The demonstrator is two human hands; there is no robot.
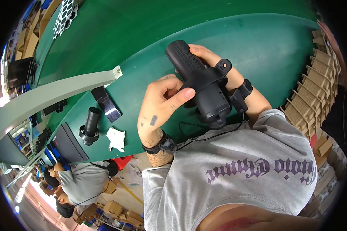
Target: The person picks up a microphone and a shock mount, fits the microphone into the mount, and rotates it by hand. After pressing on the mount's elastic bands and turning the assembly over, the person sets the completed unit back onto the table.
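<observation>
Above the green table (273,50), close to us, we hold the black cylindrical device (198,79) tilted, left hand (164,100) clamped on one side, right hand (206,56) clasping the other, presumably to share its weight.

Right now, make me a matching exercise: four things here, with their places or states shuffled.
1. large black device
2. white scrap
3. dark phone
4. tan trays

A. stacked at the picture's right
B. lying near the end of the grey bar
C. held between left hand and right hand
D. crumpled on the green table

Pairs: 1-C, 2-D, 3-B, 4-A
</observation>
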